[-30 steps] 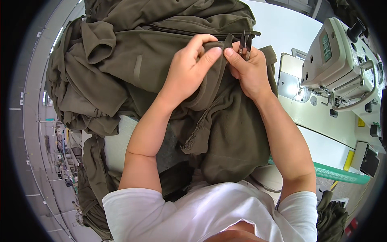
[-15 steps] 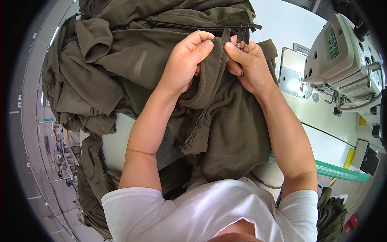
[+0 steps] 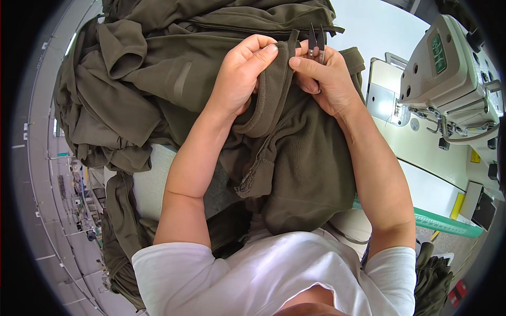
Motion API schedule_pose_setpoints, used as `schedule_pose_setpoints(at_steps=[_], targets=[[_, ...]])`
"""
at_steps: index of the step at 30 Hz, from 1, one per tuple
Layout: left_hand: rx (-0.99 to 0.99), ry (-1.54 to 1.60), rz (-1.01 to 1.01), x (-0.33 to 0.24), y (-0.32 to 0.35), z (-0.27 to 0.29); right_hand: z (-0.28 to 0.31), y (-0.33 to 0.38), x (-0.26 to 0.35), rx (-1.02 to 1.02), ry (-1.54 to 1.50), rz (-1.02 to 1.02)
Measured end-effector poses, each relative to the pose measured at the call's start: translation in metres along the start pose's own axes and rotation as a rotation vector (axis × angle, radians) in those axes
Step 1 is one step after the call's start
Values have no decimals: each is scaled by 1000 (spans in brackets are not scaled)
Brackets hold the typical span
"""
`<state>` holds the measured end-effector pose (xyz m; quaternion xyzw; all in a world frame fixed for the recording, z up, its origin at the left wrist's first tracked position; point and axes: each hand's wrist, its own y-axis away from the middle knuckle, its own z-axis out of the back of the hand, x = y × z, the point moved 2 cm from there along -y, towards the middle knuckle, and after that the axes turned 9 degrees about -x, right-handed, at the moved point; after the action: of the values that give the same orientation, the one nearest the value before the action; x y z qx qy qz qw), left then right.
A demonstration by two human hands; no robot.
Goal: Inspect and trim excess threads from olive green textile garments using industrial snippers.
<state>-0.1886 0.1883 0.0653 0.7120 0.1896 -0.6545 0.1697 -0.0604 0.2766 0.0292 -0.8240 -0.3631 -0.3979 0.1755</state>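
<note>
From the head view, my left hand [image 3: 242,71] pinches a folded edge of the olive fleece garment [image 3: 300,168] draped over the table before me, and my right hand [image 3: 324,79] closes on small thread snips [image 3: 316,42] beside that fold. More olive garments [image 3: 132,79] pile up left, hiding the table [image 3: 432,184]; a sewing machine [image 3: 448,68] stands right.

1. My left grip [image 3: 243,73] pinches the olive fleece garment [image 3: 295,158] – the fingertips curl into a fold, so the seam under them is hidden.
2. My right grip [image 3: 322,79] covers the handles of the thread snips [image 3: 317,42]; only the dark tips show.
3. The sewing machine [image 3: 448,73] is cut off at the right rim – its needle is too small to tell.
4. The desk [image 3: 432,174] lies mostly under cloth.
</note>
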Motion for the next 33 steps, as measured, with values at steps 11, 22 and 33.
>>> schedule_pose_setpoints(at_steps=[11,22,33], targets=[[-58,36,-9,-2,-4,-2,-2,-1,-1,5,14,11],[-81,-166,-202,-13,1,6,-7,2,-6,-158,383,308],[70,-315,-618,-10,12,18,-18,17,-7,-152,698,800]])
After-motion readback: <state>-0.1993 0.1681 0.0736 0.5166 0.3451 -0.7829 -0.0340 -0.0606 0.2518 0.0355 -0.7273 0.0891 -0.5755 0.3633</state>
